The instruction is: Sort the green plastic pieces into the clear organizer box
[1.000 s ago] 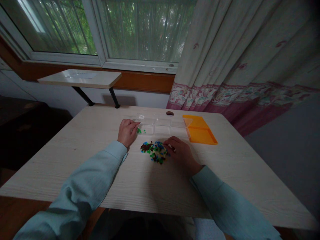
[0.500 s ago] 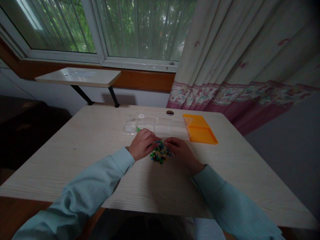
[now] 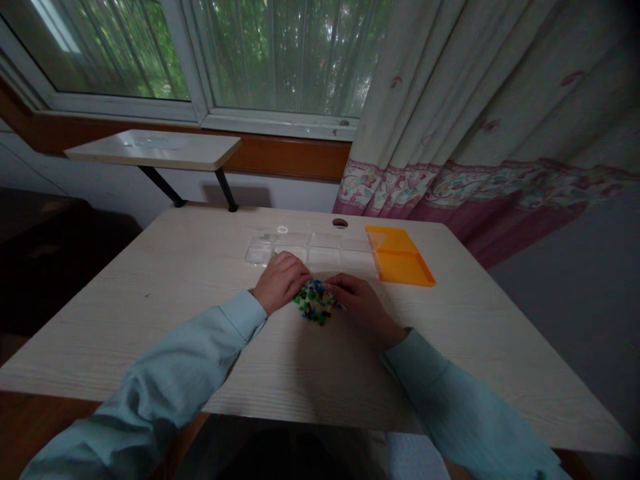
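Observation:
A pile of small beads or pegs in green, blue, yellow and black lies on the table between my hands. My left hand rests at the pile's left edge, its fingers curled down; what its fingertips hold, if anything, is hidden. At the upper right of the pile, my right hand has thumb and fingers pinched together over the pieces, too small to make out. Behind them stands a clear compartment box, with a bit of green showing in a left compartment beside my left hand.
An orange tray lies at the box's right end, partly under its clear edge. A raised white shelf on black legs stands at the back left. The light wood table has a round cable hole near its back edge.
My left hand has drawn slightly to the left, uncovering more of the pile's left side. My right hand has shifted only a little.

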A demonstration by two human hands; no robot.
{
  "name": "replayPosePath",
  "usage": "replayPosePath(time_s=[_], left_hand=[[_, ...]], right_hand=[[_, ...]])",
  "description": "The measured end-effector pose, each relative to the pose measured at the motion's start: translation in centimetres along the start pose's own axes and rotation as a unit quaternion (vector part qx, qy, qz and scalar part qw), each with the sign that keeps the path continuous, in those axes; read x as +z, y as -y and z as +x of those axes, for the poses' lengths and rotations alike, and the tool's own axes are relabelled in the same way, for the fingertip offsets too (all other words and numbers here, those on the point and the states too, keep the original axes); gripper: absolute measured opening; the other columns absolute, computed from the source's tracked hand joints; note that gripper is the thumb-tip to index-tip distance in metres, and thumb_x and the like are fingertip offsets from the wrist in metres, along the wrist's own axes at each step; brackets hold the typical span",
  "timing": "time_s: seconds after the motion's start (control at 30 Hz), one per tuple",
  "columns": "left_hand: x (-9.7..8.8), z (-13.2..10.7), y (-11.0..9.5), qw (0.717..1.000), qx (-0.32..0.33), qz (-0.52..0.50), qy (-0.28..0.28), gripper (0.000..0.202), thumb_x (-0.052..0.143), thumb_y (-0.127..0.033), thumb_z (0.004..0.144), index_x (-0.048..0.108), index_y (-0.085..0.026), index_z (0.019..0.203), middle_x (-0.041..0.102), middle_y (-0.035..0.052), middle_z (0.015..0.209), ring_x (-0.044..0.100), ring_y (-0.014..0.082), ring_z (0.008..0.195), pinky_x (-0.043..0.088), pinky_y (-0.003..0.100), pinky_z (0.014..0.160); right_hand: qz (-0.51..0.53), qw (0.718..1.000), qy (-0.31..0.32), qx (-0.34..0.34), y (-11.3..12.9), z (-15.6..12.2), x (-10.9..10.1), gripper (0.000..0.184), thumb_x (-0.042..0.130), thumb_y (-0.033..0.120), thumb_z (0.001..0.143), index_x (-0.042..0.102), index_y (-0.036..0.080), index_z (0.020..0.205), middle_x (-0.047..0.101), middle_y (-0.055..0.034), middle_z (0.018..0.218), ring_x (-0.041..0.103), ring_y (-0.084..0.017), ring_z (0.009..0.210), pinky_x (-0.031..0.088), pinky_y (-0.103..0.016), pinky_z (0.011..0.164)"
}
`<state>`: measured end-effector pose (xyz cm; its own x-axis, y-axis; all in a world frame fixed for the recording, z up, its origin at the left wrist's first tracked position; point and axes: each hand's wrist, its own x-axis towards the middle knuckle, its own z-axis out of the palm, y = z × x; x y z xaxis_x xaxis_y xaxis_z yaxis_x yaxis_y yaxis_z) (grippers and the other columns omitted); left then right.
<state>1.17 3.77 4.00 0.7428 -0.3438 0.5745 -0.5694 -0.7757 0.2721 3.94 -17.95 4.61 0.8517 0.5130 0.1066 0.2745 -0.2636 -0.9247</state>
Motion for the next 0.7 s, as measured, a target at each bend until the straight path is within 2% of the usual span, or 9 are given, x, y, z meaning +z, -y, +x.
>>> replayPosePath(time_s=[0.17, 0.3, 0.47, 0.7], left_hand=[[-0.5, 0.0, 4.3, 0.989, -0.089, 0.069, -0.091, 0.024, 0.044, -0.035, 0.092, 0.061, -0.019, 0.085, 0.06, 0.0057, 0.085, 0.05, 0.0215, 0.09, 0.039, 0.039, 0.087], [-0.6, -0.1, 6.6, 0.975, -0.14, 0.094, -0.143, 0.025, 0.045, -0.037, 0.092, 0.062, -0.019, 0.085, 0.061, 0.0059, 0.086, 0.049, 0.022, 0.089, 0.039, 0.039, 0.085], [-0.4, -0.2, 6.5, 0.978, -0.14, 0.088, -0.13, 0.026, 0.044, -0.036, 0.092, 0.063, -0.019, 0.085, 0.061, 0.0059, 0.085, 0.049, 0.0219, 0.089, 0.039, 0.038, 0.085], [-0.4, -0.2, 6.2, 0.978, -0.141, 0.081, -0.129, 0.025, 0.046, -0.036, 0.091, 0.063, -0.02, 0.085, 0.06, 0.006, 0.084, 0.05, 0.0225, 0.089, 0.04, 0.038, 0.084]], right_hand=[[-0.059, 0.998, -0.02, -0.022, -1.1, 0.2, -0.4, 0.023, 0.059, 0.038, 0.081, 0.068, 0.018, 0.086, 0.066, -0.0033, 0.079, 0.058, -0.015, 0.068, 0.046, -0.027, 0.062], [-0.197, 0.975, -0.009, -0.101, -1.6, 0.1, -0.6, 0.016, 0.058, 0.031, 0.084, 0.069, 0.019, 0.088, 0.064, -0.0038, 0.083, 0.056, -0.014, 0.069, 0.045, -0.026, 0.064], [-0.303, 0.941, 0.052, -0.143, -1.4, -0.3, -0.4, 0.014, 0.056, 0.024, 0.086, 0.069, 0.022, 0.093, 0.063, -0.0036, 0.093, 0.059, -0.015, 0.081, 0.046, -0.027, 0.073], [-0.36, 0.919, 0.057, -0.154, -1.6, -0.4, -0.2, 0.016, 0.057, 0.022, 0.086, 0.069, 0.024, 0.097, 0.063, -0.0034, 0.098, 0.06, -0.016, 0.085, 0.047, -0.027, 0.075]])
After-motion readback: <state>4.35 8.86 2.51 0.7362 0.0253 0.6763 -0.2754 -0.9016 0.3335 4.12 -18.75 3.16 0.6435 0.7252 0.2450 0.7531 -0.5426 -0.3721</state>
